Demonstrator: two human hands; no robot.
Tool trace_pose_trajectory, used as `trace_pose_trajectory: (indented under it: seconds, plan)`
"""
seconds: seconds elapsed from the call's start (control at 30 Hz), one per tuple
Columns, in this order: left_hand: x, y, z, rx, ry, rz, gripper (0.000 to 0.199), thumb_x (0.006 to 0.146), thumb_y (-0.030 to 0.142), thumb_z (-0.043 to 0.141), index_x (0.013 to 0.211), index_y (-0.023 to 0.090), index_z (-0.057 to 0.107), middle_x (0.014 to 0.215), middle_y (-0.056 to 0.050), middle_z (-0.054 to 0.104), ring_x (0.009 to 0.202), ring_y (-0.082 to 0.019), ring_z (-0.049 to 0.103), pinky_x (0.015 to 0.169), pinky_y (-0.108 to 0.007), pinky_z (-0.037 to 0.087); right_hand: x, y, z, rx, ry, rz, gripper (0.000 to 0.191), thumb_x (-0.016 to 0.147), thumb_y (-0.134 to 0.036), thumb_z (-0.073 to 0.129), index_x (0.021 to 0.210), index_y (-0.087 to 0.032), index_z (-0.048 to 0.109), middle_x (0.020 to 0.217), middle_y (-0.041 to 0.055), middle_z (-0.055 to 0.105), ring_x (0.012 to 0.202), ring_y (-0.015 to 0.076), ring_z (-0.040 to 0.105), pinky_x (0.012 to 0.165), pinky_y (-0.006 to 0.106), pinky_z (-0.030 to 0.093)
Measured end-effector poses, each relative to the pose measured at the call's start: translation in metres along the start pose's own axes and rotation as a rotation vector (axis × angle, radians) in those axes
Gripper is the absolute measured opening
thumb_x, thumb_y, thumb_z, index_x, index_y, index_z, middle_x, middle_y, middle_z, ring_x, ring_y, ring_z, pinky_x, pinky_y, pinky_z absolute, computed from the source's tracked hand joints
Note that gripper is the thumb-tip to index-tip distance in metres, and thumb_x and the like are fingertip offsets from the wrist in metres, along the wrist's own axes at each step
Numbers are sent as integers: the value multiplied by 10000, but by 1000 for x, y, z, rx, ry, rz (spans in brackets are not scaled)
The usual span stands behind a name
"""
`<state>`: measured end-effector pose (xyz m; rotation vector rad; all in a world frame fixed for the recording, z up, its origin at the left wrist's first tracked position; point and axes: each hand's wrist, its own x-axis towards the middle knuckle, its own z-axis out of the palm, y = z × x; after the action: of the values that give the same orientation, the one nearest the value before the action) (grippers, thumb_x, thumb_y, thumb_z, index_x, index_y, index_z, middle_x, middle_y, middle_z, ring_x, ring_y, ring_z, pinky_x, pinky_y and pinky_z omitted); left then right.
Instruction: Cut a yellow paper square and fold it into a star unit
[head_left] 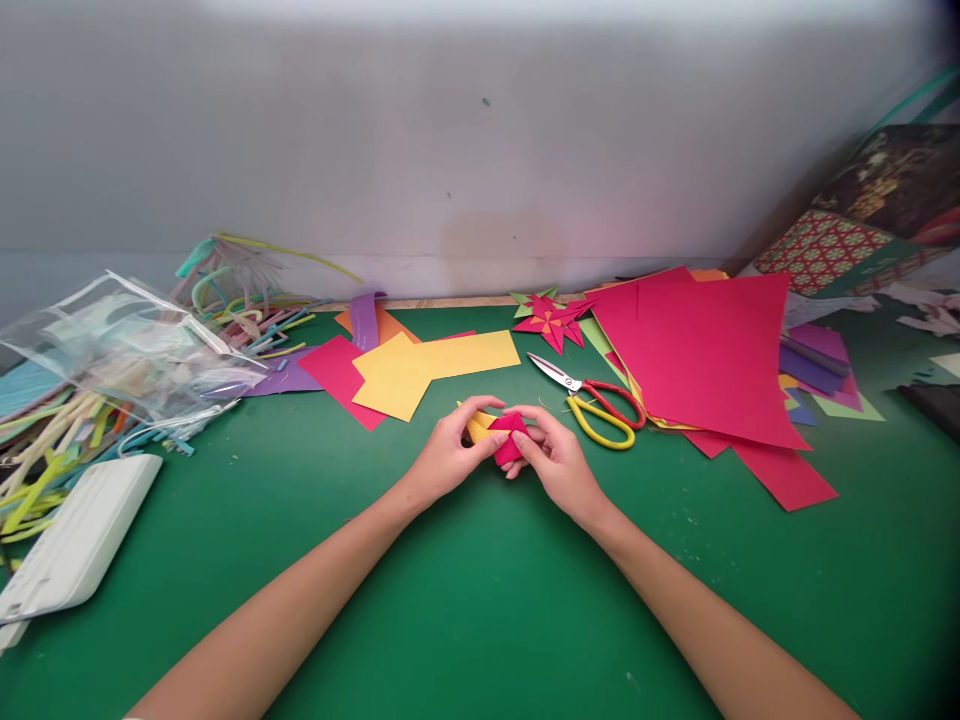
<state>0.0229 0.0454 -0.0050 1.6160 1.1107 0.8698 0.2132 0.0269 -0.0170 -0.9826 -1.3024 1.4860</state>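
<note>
Between my two hands, over the middle of the green table, is a small folded paper piece [510,438] in red and yellow. My left hand [459,440] pinches its yellow side, thumb on top. On the red side, my right hand [551,447] is closed with thumb and fingers pressed on the paper. The undersides of the folds are hidden by my fingers. Just beyond my right hand lie scissors [592,398] with one red and one yellow handle, blades pointing away to the left. Yellow paper pieces [409,375] lie beyond my left hand.
Red paper sheets [705,355] are stacked at the right, near a folded red paper star [553,320]. At the left are clear plastic bags [142,340], coloured strips [45,470] and a white device [82,530]. A wall [480,130] rises behind the green table [480,620].
</note>
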Motion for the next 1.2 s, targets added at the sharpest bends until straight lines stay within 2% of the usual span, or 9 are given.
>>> trace_pose_trajectory:
  seconds: [0.1, 0.27, 0.4, 0.57, 0.8, 1.0, 1.2]
  plan:
    - [0, 0, 1, -8, 14, -22, 448, 919, 485, 672, 1287, 239, 610, 878, -17, 620, 773, -183, 581, 690, -277, 467, 0, 0, 0, -5, -3, 2, 364, 977, -471, 630, 1255, -240, 600, 825, 29, 759, 671, 205, 717, 637, 349, 634]
    - [0, 3, 3, 10, 58, -31, 381, 951, 505, 615, 1225, 244, 652, 879, -15, 620, 764, -175, 560, 687, -273, 449, -2, -1, 1, -45, -12, -7, 338, 996, -450, 606, 1265, -246, 603, 852, 35, 760, 673, 202, 714, 647, 347, 632]
    - [0, 3, 3, 55, 65, -31, 368, 936, 440, 647, 1249, 246, 643, 843, -2, 616, 737, -168, 544, 682, -268, 434, -2, -1, 1, -34, -8, -2, 337, 991, -440, 618, 1258, -235, 604, 823, 30, 756, 658, 198, 709, 645, 347, 632]
    - [2, 1, 2, 7, 66, -6, 481, 896, 341, 682, 1355, 251, 570, 863, 0, 585, 768, -172, 549, 717, -270, 452, 2, 0, -2, 28, 8, 32, 376, 960, -456, 659, 1249, -223, 601, 793, 22, 757, 640, 194, 710, 639, 349, 631]
    - [2, 2, 0, -19, 39, -2, 475, 915, 283, 618, 1384, 263, 548, 934, -20, 578, 818, -189, 554, 775, -290, 460, 3, 0, -3, 44, 6, 39, 377, 952, -460, 667, 1246, -233, 601, 795, 16, 761, 635, 188, 708, 624, 340, 628]
    - [-1, 3, 1, 13, 63, 6, 441, 933, 334, 618, 1364, 257, 571, 899, -17, 581, 777, -183, 530, 733, -279, 448, 3, 2, -3, 65, 13, 48, 401, 941, -466, 680, 1247, -225, 587, 789, 16, 760, 633, 192, 712, 620, 348, 630]
    - [-1, 2, 1, 18, 75, 18, 418, 945, 355, 622, 1348, 250, 580, 931, -24, 607, 803, -184, 546, 756, -280, 454, 4, 1, -2, 79, 2, 57, 405, 944, -449, 680, 1256, -211, 581, 781, 19, 760, 618, 180, 704, 619, 328, 621]
